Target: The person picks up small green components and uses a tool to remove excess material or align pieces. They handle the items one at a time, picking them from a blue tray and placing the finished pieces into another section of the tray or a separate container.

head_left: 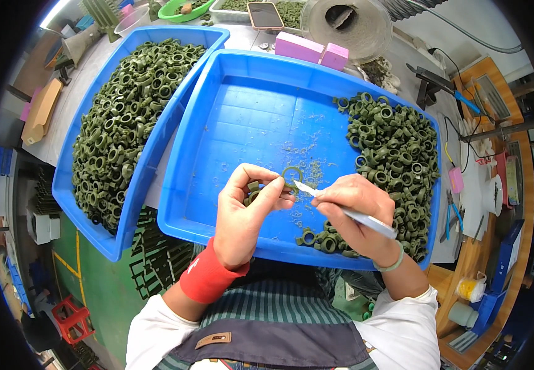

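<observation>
My left hand (236,206), with a red wristband, pinches a dark green ring-shaped part (292,168) between thumb and forefinger. More green ring parts (252,190) are tucked in its curled fingers. My right hand (362,206) grips a craft knife (375,223) with a grey handle; its blade points left and meets the lower right edge of the pinched ring, though exact contact is hard to tell. Both hands are above a wide blue bin (183,145). Thin green shavings (304,151) are scattered over the bin's floor beyond the hands.
Green ring parts (396,142) are heaped along the bin's right side, a few at its front. A second blue bin (217,36), full of similar rings, stands left. Behind are pink blocks (297,47), a phone (265,16) and a round machine part (350,28). Pliers (453,216) lie right.
</observation>
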{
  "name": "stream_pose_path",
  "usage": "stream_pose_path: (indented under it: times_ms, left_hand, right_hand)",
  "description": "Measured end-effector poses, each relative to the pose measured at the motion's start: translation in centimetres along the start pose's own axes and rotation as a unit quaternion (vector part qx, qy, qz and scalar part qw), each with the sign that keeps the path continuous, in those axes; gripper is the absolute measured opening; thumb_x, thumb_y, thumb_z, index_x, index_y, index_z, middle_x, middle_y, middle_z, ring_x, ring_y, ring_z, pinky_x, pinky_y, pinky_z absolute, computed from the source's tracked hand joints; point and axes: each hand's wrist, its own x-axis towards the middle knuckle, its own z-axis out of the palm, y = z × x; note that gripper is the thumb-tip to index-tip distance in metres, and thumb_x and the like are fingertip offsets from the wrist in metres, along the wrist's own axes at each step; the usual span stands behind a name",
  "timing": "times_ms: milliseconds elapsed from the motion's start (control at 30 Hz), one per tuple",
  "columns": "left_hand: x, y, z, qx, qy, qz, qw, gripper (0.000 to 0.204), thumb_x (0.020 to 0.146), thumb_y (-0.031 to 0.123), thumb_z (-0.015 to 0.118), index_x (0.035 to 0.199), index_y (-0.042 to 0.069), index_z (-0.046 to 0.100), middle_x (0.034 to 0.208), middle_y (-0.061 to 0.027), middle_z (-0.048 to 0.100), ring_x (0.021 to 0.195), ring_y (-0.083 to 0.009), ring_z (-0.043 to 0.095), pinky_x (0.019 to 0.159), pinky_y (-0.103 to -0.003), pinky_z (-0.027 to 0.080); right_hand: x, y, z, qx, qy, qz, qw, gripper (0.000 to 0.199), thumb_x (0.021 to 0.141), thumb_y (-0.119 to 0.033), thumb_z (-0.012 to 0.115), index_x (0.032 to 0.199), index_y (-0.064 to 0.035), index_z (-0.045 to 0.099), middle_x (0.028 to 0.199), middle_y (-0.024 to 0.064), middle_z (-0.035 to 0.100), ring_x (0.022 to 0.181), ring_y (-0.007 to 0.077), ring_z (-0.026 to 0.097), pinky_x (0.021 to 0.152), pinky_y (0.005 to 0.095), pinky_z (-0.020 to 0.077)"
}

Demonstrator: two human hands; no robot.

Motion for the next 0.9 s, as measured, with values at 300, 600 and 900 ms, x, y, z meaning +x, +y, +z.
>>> stream_pose_path:
  times_ms: [300, 600, 900]
  left_hand:
    - [0.0, -0.4, 0.7, -0.017, 0.007, 0.021, 1.0, 0.011, 0.098, 0.003, 0.063, 0.106, 0.0, 0.057, 0.098, -0.0121, 0.067, 0.089, -0.0182, 0.071, 0.08, -0.029, 0.061]
    - [0.0, -0.6, 0.4, 0.075, -0.028, 0.09, 0.993, 0.016, 0.094, -0.002, 0.066, 0.108, 0.001, 0.059, 0.104, -0.007, 0.066, 0.093, -0.0138, 0.068, 0.079, -0.026, 0.056]
    - [-0.2, -0.6, 0.1, 0.121, -0.075, 0.081, 0.986, 0.025, 0.092, -0.004, 0.067, 0.116, 0.002, 0.062, 0.104, -0.0016, 0.064, 0.094, -0.0062, 0.059, 0.079, -0.021, 0.049]
  right_hand:
    - [-0.1, -0.5, 1.0, -0.122, -0.004, -0.094, 0.988, 0.033, 0.07, -0.008, 0.088, 0.1, -0.0017, 0.075, 0.083, 0.0078, 0.073, 0.072, 0.0197, 0.07, 0.063, 0.0304, 0.0544]
    - [-0.3, -0.2, 0.7, 0.181, 0.053, 0.269, 0.944, 0.021, 0.104, -0.016, 0.057, 0.113, 0.0024, 0.062, 0.093, 0.01, 0.072, 0.074, 0.0104, 0.066, 0.068, 0.0246, 0.0538]
    - [-0.3, 0.3, 1.2, 0.269, 0.029, 0.328, 0.905, 0.019, 0.093, -0.006, 0.072, 0.104, -0.0005, 0.057, 0.091, 0.0058, 0.067, 0.08, 0.0097, 0.066, 0.071, 0.0237, 0.054]
